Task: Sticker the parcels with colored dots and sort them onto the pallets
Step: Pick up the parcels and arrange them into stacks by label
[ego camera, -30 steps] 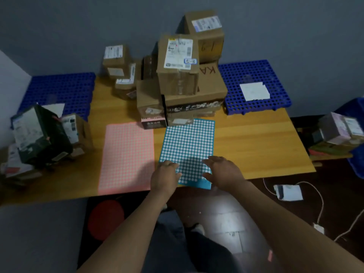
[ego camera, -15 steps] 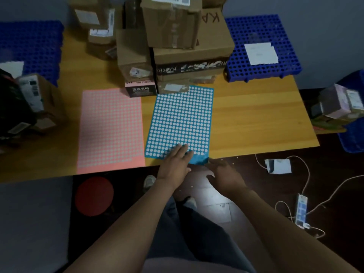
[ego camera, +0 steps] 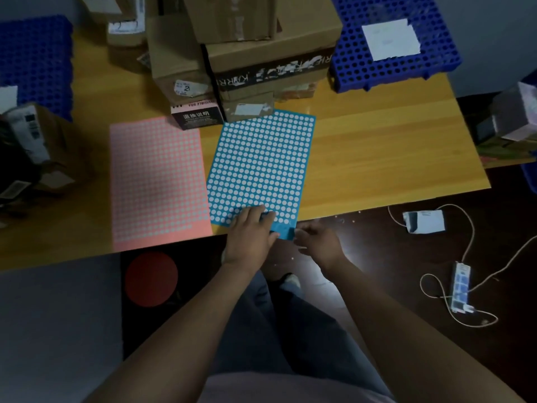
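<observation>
- Yellow wooden table [ego camera: 377,158] fills the upper half of the view, with dark floor below its near edge.
- Fingers [ego camera: 255,213] of the left hand [ego camera: 250,237] lie straight and flat. They press the near end of the blue rectangular sticker sheet with white dots [ego camera: 261,164] onto the table.
- Fingers [ego camera: 299,231] of the right hand [ego camera: 318,242] are loosely bent just beside the sheet's near right corner, which hangs over the table edge. Whether they pinch it I cannot tell, as the spot is blurred.
- The long axis of the sheet runs away from the person, with the far end leaning a little to the right. The dots lie directly ahead of both hands, and the right hand is nearer to the free corner.
- Just to the left lies a pink rectangular sticker sheet [ego camera: 157,181], which no hand touches.
- Close against the far end of the blue sheet stands the stack of brown cardboard parcels [ego camera: 261,53].
- One blue plastic grid pallet [ego camera: 363,68] waits at the far right and a second blue pallet [ego camera: 35,59] at the far left.
</observation>
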